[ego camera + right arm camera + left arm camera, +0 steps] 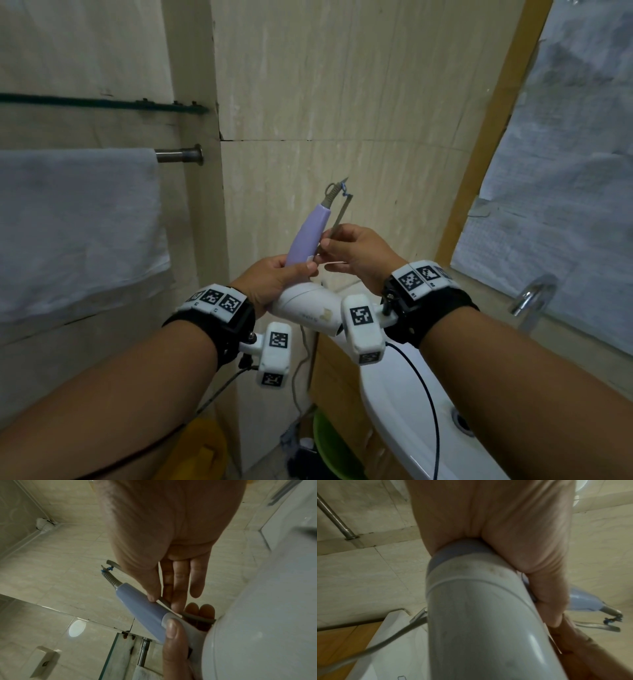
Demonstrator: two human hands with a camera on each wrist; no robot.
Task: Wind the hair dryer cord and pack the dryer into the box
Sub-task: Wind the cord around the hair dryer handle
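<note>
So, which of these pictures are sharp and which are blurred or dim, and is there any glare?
Head view: fairly sharp, evenly lit, wide-angle bending at the edges; the hair dryer and towel read clearly. Left wrist view: dim, soft with blur, the dryer barrel fills it, with a small highlight. Right wrist view: dim, the purple handle fairly clear, a bright glare spot on the wall tile.

Your head view is evenly lit and soft, without hard shadows; detail holds at centre, while straight lines bow toward the edges, notably the towel rail [178,155] at 9 o'clock. Your left wrist view is dim and smeared by blur; a glare streak sits on the dryer barrel [488,622] at 5 o'clock. Your right wrist view is dim and grainy, with a bright oval reflection on the tile [77,628] at 8 o'clock.
</note>
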